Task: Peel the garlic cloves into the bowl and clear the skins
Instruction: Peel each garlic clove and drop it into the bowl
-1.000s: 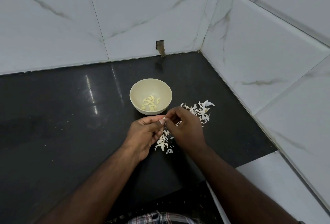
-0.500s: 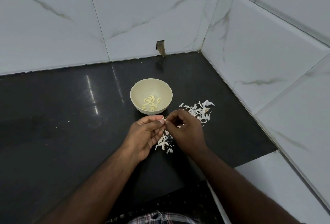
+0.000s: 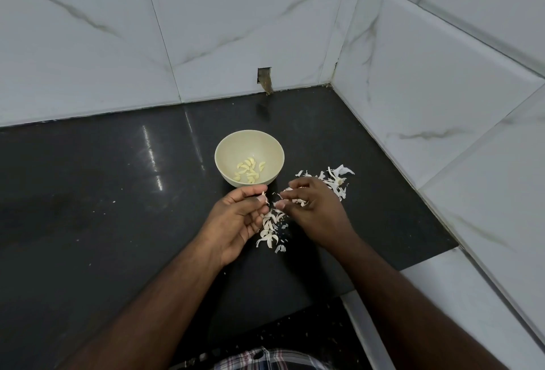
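Head view, over a dark kitchen counter [image 3: 88,192] set into a corner of white marbled wall tiles [image 3: 236,30]: my left hand [image 3: 236,219] pinches a small garlic clove [image 3: 264,196] between thumb and fingertips, the rest of the fingers curled in, just in front of the cream bowl [image 3: 224,148]. My right hand [image 3: 312,207] is beside it, fingers bent and close together with a pale scrap of skin at their tips; whether it truly grips that scrap or only brushes it, I cannot tell. The two hands are a little apart.

Peeled cloves [image 3: 249,170] lie in the bottom of the bowl. Loose skins [image 3: 333,181] are scattered on the counter to the right of the bowl, and a second drift of skins [image 3: 269,231] lies below and between my hands.

By my reading, the peeling step is in hand: the clove looks partly stripped, with skin coming away. The next move calls for freeing the last of the skin, then a short reach forward to drop the clove over the near rim. The skins are not yet cleared.
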A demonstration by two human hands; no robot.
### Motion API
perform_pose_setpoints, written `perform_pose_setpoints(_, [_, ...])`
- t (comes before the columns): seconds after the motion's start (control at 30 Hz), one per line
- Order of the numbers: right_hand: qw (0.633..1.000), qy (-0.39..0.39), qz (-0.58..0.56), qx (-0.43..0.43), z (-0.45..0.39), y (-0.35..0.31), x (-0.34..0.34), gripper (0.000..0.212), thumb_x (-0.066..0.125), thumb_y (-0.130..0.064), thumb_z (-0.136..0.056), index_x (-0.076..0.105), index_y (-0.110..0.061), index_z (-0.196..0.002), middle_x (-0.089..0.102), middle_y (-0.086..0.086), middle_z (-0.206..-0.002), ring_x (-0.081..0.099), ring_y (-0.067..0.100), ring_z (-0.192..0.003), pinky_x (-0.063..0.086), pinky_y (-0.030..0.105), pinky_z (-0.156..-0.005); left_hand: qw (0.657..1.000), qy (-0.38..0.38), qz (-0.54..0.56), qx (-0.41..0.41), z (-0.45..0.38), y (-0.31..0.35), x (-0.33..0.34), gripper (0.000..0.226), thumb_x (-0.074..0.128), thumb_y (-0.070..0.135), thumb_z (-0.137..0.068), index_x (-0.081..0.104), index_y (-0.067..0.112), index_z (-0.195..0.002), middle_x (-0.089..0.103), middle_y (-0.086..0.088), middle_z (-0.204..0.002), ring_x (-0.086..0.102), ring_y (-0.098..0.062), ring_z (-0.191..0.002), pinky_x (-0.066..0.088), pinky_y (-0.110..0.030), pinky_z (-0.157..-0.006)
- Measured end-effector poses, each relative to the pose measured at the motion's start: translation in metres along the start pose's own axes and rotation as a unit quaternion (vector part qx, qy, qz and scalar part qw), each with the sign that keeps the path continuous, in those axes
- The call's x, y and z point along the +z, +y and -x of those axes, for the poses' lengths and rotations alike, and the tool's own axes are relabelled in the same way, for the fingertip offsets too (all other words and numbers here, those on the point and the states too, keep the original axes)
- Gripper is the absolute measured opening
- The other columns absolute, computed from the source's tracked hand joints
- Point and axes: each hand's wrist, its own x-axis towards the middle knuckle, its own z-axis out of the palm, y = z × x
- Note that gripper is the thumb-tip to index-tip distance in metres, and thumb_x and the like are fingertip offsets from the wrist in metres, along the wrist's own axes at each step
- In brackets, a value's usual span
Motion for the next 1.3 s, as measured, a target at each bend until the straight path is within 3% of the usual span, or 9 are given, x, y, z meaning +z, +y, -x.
perform_pose_setpoints(0.13, [1.0,-0.021,-0.006,-0.022,0.005,-0.01,0.008,0.021,0.077,-0.03,-0.084,0.077,-0.025,-0.105,0.068,-0.014,-0.095,0.062,0.0,-0.088,0.049,0.02,-0.08,0.999,-0.007,-0.035,0.012,0.001,-0.002,0.001,0.015,0.062,-0.002,-0.093,0.069,0.007,-0.102,0.073,-0.01,-0.082,0.069,-0.012,-0.07,0.052,-0.017,-0.058])
perform_pose_setpoints(0.37, [0.993,-0.011,-0.103,0.051,0.005,-0.013,0.011,0.006,0.071,-0.022,-0.087,0.073,-0.021,-0.082,0.067,-0.009,-0.068,0.057,0.002,-0.058,0.047,0.026,-0.06,0.99,-0.002,-0.127,0.059,0.0,-0.002,-0.004,0.01,0.068,-0.002,-0.089,0.072,0.003,-0.096,0.066,-0.007,-0.074,0.06,-0.012,-0.068,0.048,-0.018,-0.057])
perform_pose_setpoints(0.6, [0.92,-0.067,-0.351,0.161,0.006,-0.023,0.01,0.008,0.065,0.0,-0.09,0.07,-0.001,-0.084,0.066,0.009,-0.068,0.06,0.016,-0.063,0.046,0.027,-0.058,0.972,0.007,-0.203,0.121,-0.001,-0.003,-0.005,0.012,0.068,-0.004,-0.089,0.073,0.007,-0.09,0.063,-0.014,-0.077,0.052,-0.014,-0.061,0.047,-0.023,-0.057])
perform_pose_setpoints(0.67, [0.94,-0.037,-0.31,0.14,0.006,-0.021,0.012,0.007,0.067,-0.003,-0.089,0.072,-0.004,-0.084,0.067,0.008,-0.066,0.059,0.014,-0.059,0.046,0.026,-0.056,0.972,0.015,-0.202,0.122,-0.002,-0.004,-0.003,0.009,0.068,-0.003,-0.089,0.073,0.004,-0.091,0.064,-0.011,-0.073,0.054,-0.013,-0.061,0.046,-0.02,-0.054])
perform_pose_setpoints(0.77, [0.992,0.026,-0.113,0.054,0.007,-0.015,0.018,0.011,0.071,-0.015,-0.087,0.071,-0.022,-0.078,0.069,-0.004,-0.071,0.061,0.006,-0.062,0.048,0.024,-0.06,0.973,0.036,-0.202,0.103,-0.003,-0.005,-0.001,0.006,0.068,0.003,-0.091,0.074,0.003,-0.09,0.065,-0.008,-0.069,0.057,-0.01,-0.062,0.044,-0.018,-0.053])
perform_pose_setpoints(0.97, [0.99,0.083,0.036,-0.111,0.012,-0.009,0.023,0.003,0.068,-0.016,-0.087,0.07,-0.014,-0.086,0.064,-0.007,-0.085,0.057,0.005,-0.079,0.042,0.016,-0.069,0.978,0.035,-0.192,0.072,-0.005,-0.007,-0.002,0.008,0.066,0.006,-0.092,0.074,0.005,-0.089,0.066,-0.012,-0.076,0.056,-0.011,-0.064,0.042,-0.021,-0.055])
perform_pose_setpoints(1.07, [0.994,0.034,-0.094,0.032,0.009,-0.014,0.02,0.006,0.069,-0.014,-0.088,0.072,-0.014,-0.082,0.068,-0.004,-0.074,0.061,0.006,-0.067,0.047,0.021,-0.063,0.964,0.038,-0.229,0.127,-0.003,-0.008,-0.004,0.007,0.068,0.001,-0.091,0.073,0.005,-0.09,0.066,-0.014,-0.074,0.06,-0.018,-0.068,0.051,-0.028,-0.064])
perform_pose_setpoints(1.17, [0.929,-0.035,-0.323,0.177,0.007,-0.024,0.015,0.009,0.064,-0.003,-0.09,0.069,-0.003,-0.084,0.067,0.008,-0.065,0.061,0.015,-0.056,0.046,0.026,-0.053,0.941,0.037,-0.283,0.181,-0.001,-0.007,-0.006,0.011,0.072,0.001,-0.088,0.075,0.012,-0.09,0.071,-0.019,-0.083,0.065,-0.023,-0.075,0.056,-0.038,-0.074])
perform_pose_setpoints(1.3, [0.896,-0.04,-0.386,0.214,0.006,-0.026,0.013,0.011,0.062,-0.001,-0.091,0.068,-0.004,-0.082,0.066,0.01,-0.068,0.06,0.018,-0.056,0.045,0.027,-0.052,0.925,0.049,-0.312,0.21,0.0,-0.007,-0.005,0.013,0.073,0.003,-0.087,0.076,0.016,-0.087,0.073,-0.014,-0.083,0.067,-0.021,-0.076,0.057,-0.036,-0.074])
